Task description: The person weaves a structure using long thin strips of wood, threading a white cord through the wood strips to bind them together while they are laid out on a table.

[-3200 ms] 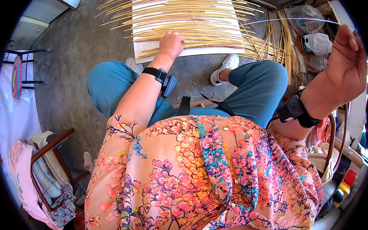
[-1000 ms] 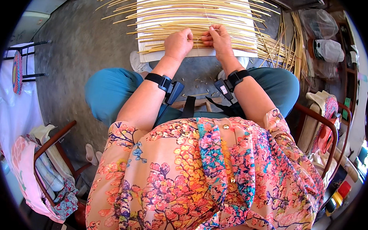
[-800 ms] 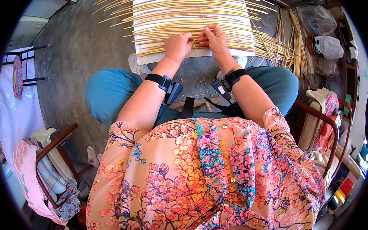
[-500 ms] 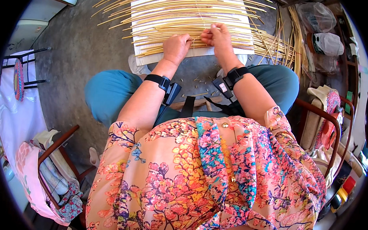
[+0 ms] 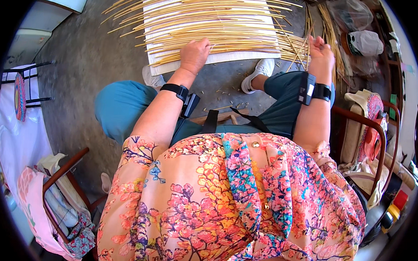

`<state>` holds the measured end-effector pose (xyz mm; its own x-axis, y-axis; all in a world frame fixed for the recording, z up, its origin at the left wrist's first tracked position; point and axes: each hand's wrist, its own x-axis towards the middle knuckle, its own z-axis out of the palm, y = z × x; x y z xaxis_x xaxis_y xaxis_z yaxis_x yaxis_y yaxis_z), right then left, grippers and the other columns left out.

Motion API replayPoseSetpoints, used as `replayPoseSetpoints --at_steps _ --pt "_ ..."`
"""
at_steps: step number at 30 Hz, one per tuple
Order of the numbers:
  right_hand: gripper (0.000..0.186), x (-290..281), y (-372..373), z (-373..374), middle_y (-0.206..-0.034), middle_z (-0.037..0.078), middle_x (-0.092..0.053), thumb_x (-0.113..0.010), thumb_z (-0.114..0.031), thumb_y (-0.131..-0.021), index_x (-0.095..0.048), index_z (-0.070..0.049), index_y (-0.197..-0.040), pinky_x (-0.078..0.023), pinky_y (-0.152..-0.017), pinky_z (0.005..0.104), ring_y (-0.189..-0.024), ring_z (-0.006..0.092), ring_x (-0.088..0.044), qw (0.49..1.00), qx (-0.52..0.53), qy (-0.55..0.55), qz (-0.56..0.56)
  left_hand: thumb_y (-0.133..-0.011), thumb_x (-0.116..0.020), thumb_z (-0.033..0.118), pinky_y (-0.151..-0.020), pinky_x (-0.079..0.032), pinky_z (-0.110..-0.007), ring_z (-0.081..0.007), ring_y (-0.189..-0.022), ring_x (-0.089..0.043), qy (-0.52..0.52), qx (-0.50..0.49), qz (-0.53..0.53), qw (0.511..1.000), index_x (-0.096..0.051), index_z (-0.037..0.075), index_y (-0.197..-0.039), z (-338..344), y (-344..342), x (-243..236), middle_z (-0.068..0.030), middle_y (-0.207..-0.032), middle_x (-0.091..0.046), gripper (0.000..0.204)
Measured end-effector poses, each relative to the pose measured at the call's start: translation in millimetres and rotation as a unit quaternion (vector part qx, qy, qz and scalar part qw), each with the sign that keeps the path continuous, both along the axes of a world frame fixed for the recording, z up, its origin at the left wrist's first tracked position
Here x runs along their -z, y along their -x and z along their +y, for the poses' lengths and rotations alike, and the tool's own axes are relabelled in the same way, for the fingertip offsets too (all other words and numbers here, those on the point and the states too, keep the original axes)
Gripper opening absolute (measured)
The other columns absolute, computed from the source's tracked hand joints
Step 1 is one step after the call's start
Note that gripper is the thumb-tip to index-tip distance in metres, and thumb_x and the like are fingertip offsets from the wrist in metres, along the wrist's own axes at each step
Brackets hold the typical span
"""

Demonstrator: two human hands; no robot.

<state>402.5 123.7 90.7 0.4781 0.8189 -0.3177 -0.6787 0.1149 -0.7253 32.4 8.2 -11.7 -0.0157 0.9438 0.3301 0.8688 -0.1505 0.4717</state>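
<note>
Right hand [image 5: 321, 56]: since the earlier frame, shifting from beside the other hand, over the sheet, out to the right beyond it; fingers partly curling, palm side turning up; whether it is gripping anything, cannot tell. Left hand [image 5: 195, 55]: staying at the near part of the layer, fingers closing together against the stalks; what lies pinched between them, cannot tell.

Yellow stalks [image 5: 212, 27], long and thin, many: lying crosswise in a spaced layer on a white sheet [image 5: 241, 55], ends projecting past its left and right edges. Loose bundle [image 5: 330, 33], same kind: lying right of the sheet, partly crisscrossing, near the right hand.

Wrist straps, black, two, each carrying a dark device: circling the wrists. White shoes, two: resting near the sheet's front edge, one [image 5: 262, 69] showing more fully. Grey floor [image 5: 82, 71]: bearing small scattered clippings between the feet. Clear plastic bag [image 5: 351, 15] and white-covered jar [image 5: 365, 43]: standing beyond the loose bundle, upper right.
</note>
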Motion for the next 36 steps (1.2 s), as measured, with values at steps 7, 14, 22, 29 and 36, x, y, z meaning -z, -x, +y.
replayPoseSetpoints --at_steps 7,14,22,29,36 --pt "0.021 -15.4 -84.7 -18.3 -0.083 0.012 -0.056 -0.035 -0.016 -0.097 -0.047 -0.001 -0.088 -0.045 -0.087 0.0558 -0.079 0.0256 -0.058 0.998 0.019 -0.055 0.013 -0.079 -0.061 0.024 -0.055 -0.046 -0.040 -0.0249 -0.067 -0.059 0.003 -0.002 -0.009 1.000 -0.059 0.015 -0.075 -0.5 0.0 1.5 -0.0032 -0.065 -0.059 0.009" --pt "0.026 -62.0 -83.1 -30.8 -0.071 0.013 -0.054 -0.035 -0.013 -0.097 -0.046 0.002 -0.078 -0.048 -0.088 0.0542 -0.069 0.0271 -0.057 0.993 0.081 -0.088 -0.003 -0.078 -0.061 0.024 -0.055 -0.046 -0.040 -0.0252 -0.067 -0.058 0.001 -0.006 -0.010 1.000 -0.059 0.016 -0.076 -1.4 3.0 6.0 -0.0038 -0.065 -0.060 0.009" --pt "0.018 -133.4 -64.4 -87.6 -0.070 0.010 -0.051 -0.045 -0.013 -0.094 -0.049 0.000 -0.081 -0.050 -0.081 0.0462 -0.068 0.0239 -0.054 0.967 0.005 -0.205 -0.151 -0.077 -0.060 0.024 -0.055 -0.046 -0.041 -0.0264 -0.066 -0.058 -0.022 -0.004 -0.016 1.000 -0.062 0.017 -0.076 -2.4 3.2 5.9 -0.0061 -0.064 -0.059 0.007" --pt "0.011 -200.3 -0.7 -147.5 -0.070 0.003 -0.046 -0.052 -0.013 -0.091 -0.053 -0.002 -0.089 -0.036 -0.063 0.0309 -0.063 0.0136 -0.040 0.893 -0.158 -0.353 -0.228 -0.078 -0.060 0.024 -0.056 -0.046 -0.041 -0.0274 -0.067 -0.059 -0.008 -0.010 -0.015 1.000 -0.064 0.017 -0.078 -2.9 2.6 4.3 -0.0075 -0.065 -0.059 0.008" --pt "0.013 -231.7 42.2 -177.0 -0.067 0.000 -0.044 -0.049 -0.012 -0.091 -0.053 0.000 -0.095 -0.032 -0.059 0.0261 -0.060 0.0111 -0.036 0.830 -0.263 -0.437 -0.226 -0.078 -0.059 0.023 -0.058 -0.047 -0.042 -0.0285 -0.069 -0.059 0.019 -0.015 -0.020 1.000 -0.065 0.017 -0.079 -4.0 2.9 0.5 -0.0093 -0.067 -0.060 0.009"
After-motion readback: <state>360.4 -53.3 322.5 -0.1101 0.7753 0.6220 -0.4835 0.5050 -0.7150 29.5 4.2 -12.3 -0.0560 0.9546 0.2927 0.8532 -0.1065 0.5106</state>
